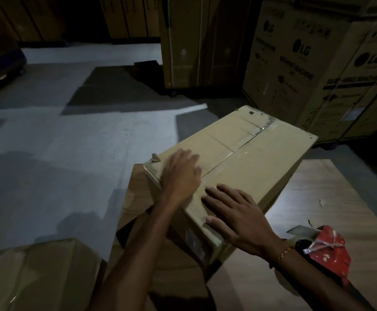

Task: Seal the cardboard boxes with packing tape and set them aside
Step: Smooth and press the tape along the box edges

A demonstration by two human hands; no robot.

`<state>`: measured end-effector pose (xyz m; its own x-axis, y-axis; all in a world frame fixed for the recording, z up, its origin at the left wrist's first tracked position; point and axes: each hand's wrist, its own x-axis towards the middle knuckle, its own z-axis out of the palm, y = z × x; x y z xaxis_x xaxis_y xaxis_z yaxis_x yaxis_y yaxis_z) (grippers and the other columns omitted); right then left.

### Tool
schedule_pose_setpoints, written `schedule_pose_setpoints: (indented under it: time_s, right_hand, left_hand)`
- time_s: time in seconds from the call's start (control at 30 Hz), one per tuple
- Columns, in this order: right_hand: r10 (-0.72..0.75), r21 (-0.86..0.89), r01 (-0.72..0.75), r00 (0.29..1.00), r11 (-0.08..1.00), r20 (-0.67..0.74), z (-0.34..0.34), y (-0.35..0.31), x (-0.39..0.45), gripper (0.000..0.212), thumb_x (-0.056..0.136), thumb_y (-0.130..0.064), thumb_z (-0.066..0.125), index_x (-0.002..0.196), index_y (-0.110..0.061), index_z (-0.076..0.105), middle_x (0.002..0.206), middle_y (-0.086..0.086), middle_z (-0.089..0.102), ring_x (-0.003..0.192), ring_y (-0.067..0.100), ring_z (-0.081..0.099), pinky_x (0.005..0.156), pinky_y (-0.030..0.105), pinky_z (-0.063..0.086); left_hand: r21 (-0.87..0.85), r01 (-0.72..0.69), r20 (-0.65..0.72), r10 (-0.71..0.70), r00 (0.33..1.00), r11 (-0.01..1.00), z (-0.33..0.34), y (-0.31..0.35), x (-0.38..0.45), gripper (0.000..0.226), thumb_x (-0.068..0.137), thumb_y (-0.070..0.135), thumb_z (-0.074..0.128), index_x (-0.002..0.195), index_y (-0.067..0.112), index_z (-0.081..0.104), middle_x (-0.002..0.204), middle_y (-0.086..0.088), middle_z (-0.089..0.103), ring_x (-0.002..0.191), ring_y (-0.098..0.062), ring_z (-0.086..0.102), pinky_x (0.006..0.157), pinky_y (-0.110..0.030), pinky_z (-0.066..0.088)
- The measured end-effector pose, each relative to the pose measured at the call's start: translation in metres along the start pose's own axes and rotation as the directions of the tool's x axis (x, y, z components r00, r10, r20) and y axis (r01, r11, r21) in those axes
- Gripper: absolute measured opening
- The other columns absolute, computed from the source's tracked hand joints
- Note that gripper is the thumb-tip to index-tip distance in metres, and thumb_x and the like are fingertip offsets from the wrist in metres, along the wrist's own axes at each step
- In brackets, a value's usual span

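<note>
Pressing flat with straight fingers, the left hand (180,173) and right hand (239,218) rest on the near end of the long brown cardboard box (250,158); neither grip holds anything. Box lies across a lower carton (142,198), flaps closed. Red tape dispenser (326,248) sits just beside the right wrist on the pale wooden desk (340,198).

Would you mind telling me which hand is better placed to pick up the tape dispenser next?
Right hand: the red tape dispenser lies beside its wrist; the left hand is farther away.
</note>
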<state>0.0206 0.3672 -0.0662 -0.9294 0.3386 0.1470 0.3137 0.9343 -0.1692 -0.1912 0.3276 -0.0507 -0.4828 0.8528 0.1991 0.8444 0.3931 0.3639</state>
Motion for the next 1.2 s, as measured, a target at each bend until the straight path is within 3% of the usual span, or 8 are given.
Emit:
schedule_pose_setpoints:
  time_s: [0.1, 0.4, 0.7, 0.77, 0.87, 0.97, 1.03, 1.2]
  right_hand:
    - [-0.008, 0.054, 0.007, 1.000, 0.998, 0.011, -0.007, 0.017, 0.000, 0.062, 0.107, -0.061, 0.015, 0.152, -0.031, 0.046, 0.161, -0.012, 0.038, 0.152, 0.011, 0.025, 0.118, 0.033, 0.026]
    - [0.201, 0.045, -0.200, 0.980, 0.979, -0.008, -0.023, 0.135, 0.006, 0.078, 0.099, -0.071, 0.004, 0.153, -0.029, 0.043, 0.163, -0.008, 0.034, 0.152, 0.014, 0.025, 0.119, 0.044, 0.029]
    - [0.376, -0.111, -0.370, 0.926, 0.923, 0.042, -0.026, 0.289, 0.029, 0.093, 0.095, -0.076, -0.005, 0.151, -0.018, 0.039, 0.160, 0.010, 0.035, 0.149, 0.033, 0.027, 0.121, 0.048, 0.021]
    - [0.448, -0.078, -0.444, 0.893, 0.892, 0.035, -0.025, 0.319, 0.038, 0.092, 0.091, -0.082, -0.005, 0.154, -0.026, 0.031, 0.166, 0.007, 0.025, 0.154, 0.033, 0.017, 0.122, 0.053, 0.017]
    - [0.485, 0.015, -0.485, 0.874, 0.874, 0.008, -0.030, 0.343, 0.055, 0.083, 0.089, -0.086, 0.006, 0.149, -0.031, 0.028, 0.164, 0.010, 0.029, 0.152, 0.035, 0.022, 0.119, 0.056, 0.024]
    - [0.477, 0.048, -0.476, 0.879, 0.878, 0.003, -0.048, 0.345, 0.070, 0.065, 0.100, -0.067, 0.030, 0.147, -0.023, 0.035, 0.144, 0.019, 0.048, 0.120, 0.038, 0.052, 0.093, 0.042, 0.043]
    - [0.467, 0.048, -0.467, 0.884, 0.883, 0.015, -0.053, 0.346, 0.080, 0.057, 0.102, -0.063, 0.034, 0.142, -0.024, 0.039, 0.122, 0.015, 0.055, 0.092, 0.028, 0.054, 0.073, 0.035, 0.040]
    - [0.439, 0.081, -0.433, 0.896, 0.898, -0.064, -0.047, 0.341, 0.089, 0.061, 0.100, -0.066, 0.036, 0.142, -0.023, 0.045, 0.111, 0.006, 0.055, 0.089, 0.019, 0.048, 0.076, 0.034, 0.036]
  left_hand:
    - [0.038, -0.133, 0.178, 0.124, 0.976, 0.990, 0.016, 0.021, -0.010, 0.044, 0.109, 0.035, 0.031, 0.151, 0.024, 0.040, 0.166, 0.000, 0.026, 0.154, -0.021, 0.014, 0.125, -0.042, 0.011]
    - [0.035, -0.176, 0.226, 0.164, 0.960, 0.984, 0.035, 0.053, -0.018, 0.061, 0.106, 0.055, 0.025, 0.159, 0.025, 0.023, 0.170, 0.002, 0.009, 0.156, -0.019, 0.002, 0.126, -0.041, 0.005]
    - [0.062, -0.097, 0.241, 0.080, 0.967, 0.993, 0.070, 0.126, 0.032, 0.064, 0.105, 0.059, 0.024, 0.160, 0.028, 0.021, 0.171, 0.003, 0.004, 0.157, -0.019, -0.001, 0.125, -0.043, 0.001]
    - [0.076, -0.062, 0.232, 0.043, 0.972, 0.995, 0.076, 0.136, 0.045, 0.063, 0.105, 0.059, 0.023, 0.160, 0.029, 0.022, 0.171, 0.004, 0.004, 0.157, -0.019, -0.001, 0.125, -0.044, 0.001]
    - [0.100, -0.031, 0.221, 0.008, 0.975, 0.994, 0.082, 0.142, 0.051, 0.064, 0.104, 0.061, 0.021, 0.160, 0.031, 0.019, 0.170, 0.006, 0.001, 0.156, -0.016, -0.004, 0.126, -0.044, 0.000]
    - [0.119, -0.017, 0.218, -0.010, 0.976, 0.993, 0.083, 0.143, 0.049, 0.064, 0.104, 0.062, 0.019, 0.161, 0.033, 0.015, 0.170, 0.010, -0.004, 0.156, -0.012, -0.007, 0.126, -0.042, -0.001]
    - [0.129, -0.010, 0.219, -0.018, 0.975, 0.992, 0.085, 0.143, 0.047, 0.064, 0.104, 0.062, 0.018, 0.161, 0.034, 0.014, 0.170, 0.011, -0.005, 0.156, -0.011, -0.008, 0.125, -0.041, -0.002]
    - [0.160, 0.023, 0.180, -0.052, 0.982, 0.987, 0.087, 0.138, 0.040, 0.065, 0.103, 0.064, 0.018, 0.161, 0.034, 0.017, 0.170, 0.012, -0.001, 0.156, -0.010, -0.005, 0.125, -0.039, 0.000]
